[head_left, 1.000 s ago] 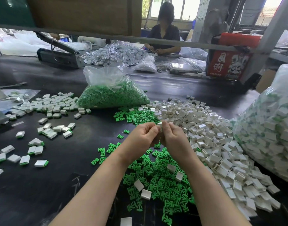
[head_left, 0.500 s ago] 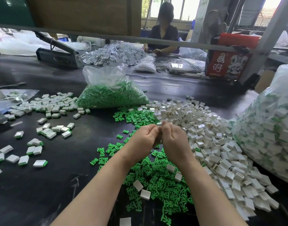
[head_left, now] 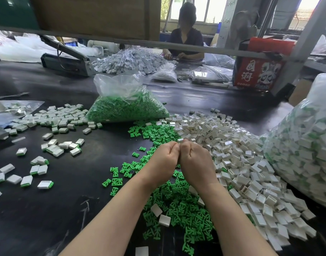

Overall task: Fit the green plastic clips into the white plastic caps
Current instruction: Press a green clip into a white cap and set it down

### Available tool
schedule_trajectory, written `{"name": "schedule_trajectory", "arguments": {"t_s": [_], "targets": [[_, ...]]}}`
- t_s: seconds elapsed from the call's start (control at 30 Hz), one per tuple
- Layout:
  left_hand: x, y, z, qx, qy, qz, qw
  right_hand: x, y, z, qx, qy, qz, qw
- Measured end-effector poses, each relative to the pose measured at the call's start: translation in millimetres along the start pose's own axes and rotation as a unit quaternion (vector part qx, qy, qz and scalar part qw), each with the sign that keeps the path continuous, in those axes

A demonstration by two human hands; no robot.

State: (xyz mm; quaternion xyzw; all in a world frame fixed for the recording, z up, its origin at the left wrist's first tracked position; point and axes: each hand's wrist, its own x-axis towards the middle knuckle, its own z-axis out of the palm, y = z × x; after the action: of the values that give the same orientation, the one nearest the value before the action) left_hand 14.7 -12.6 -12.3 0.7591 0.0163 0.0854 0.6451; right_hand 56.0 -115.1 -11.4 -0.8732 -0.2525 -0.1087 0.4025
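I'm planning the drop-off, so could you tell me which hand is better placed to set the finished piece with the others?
Probably the left hand. The assembled pieces lie scattered on its side of the black table, while the right hand sits beside the white caps, ready to fetch another.

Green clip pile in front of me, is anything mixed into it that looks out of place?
Yes. A few white caps lie among the loose green clips, away from the white cap pile: two near the left forearm, one at the bottom edge. Nothing looks damaged.
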Motion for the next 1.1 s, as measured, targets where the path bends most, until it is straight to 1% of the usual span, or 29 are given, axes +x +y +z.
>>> {"name": "schedule_trajectory", "arguments": {"t_s": [0.2, 0.37, 0.47, 0.53, 0.6, 0.63, 0.67, 0.73, 0.77, 0.8, 0.87, 0.93, 0.97, 1.03, 1.1], "targets": [[0.6, -0.9, -0.7, -0.014, -0.008, 0.003, 1.0, 0.7, 1.7, 1.9, -0.03, -0.01, -0.021, 0.999], [0.7, -1.4, -5.0, 0.007, -0.027, -0.001, 1.0, 0.4, 7.1, 0.1, -0.053, -0.012, -0.047, 0.997], [2.5, -3.5, -10.1, 0.025, -0.044, -0.009, 0.999, -1.4, 6.9, -1.5, -0.067, -0.013, -0.071, 0.995], [2.8, -3.5, -12.7, 0.018, -0.063, -0.012, 0.998, -2.3, 5.7, -3.9, -0.06, -0.016, -0.067, 0.996], [0.5, -2.2, -14.4, -0.006, -0.076, -0.003, 0.997, -0.7, 5.4, -5.5, 0.006, -0.019, -0.031, 0.999], [-0.8, -0.4, -14.2, -0.026, -0.078, 0.001, 0.997, -0.1, 5.0, -5.6, 0.07, -0.025, -0.003, 0.997], [-1.3, 1.7, -14.0, -0.052, -0.078, 0.0, 0.996, 0.0, 4.2, -5.1, 0.152, -0.03, 0.028, 0.987], [-0.7, 4.5, -15.0, -0.092, -0.072, -0.005, 0.993, -0.1, 0.0, -4.7, 0.309, -0.032, 0.087, 0.946], [-0.6, 5.3, -15.6, -0.1, -0.069, -0.004, 0.993, 0.0, -2.0, -5.5, 0.345, -0.024, 0.107, 0.932], [-0.5, 5.8, -16.0, -0.101, -0.066, -0.004, 0.993, 0.4, -2.8, -6.5, 0.35, -0.014, 0.116, 0.929], [-1.5, 6.2, -16.1, -0.101, -0.059, -0.006, 0.993, -0.6, -1.2, -8.5, 0.284, 0.016, 0.082, 0.955], [-2.1, 6.9, -14.9, -0.109, -0.052, -0.01, 0.993, -3.6, 1.0, -10.2, 0.16, 0.035, 0.006, 0.987], [-2.1, 7.4, -14.3, -0.11, -0.054, -0.011, 0.992, -5.2, 0.7, -10.9, 0.091, 0.033, -0.033, 0.995], [-1.6, 8.5, -13.5, -0.103, -0.053, -0.013, 0.993, -8.3, -1.1, -9.4, -0.021, 0.015, -0.088, 0.996], [-1.9, 9.1, -13.2, -0.082, -0.041, -0.012, 0.996, -8.8, -4.2, -6.8, -0.071, 0.01, -0.102, 0.992]]}}
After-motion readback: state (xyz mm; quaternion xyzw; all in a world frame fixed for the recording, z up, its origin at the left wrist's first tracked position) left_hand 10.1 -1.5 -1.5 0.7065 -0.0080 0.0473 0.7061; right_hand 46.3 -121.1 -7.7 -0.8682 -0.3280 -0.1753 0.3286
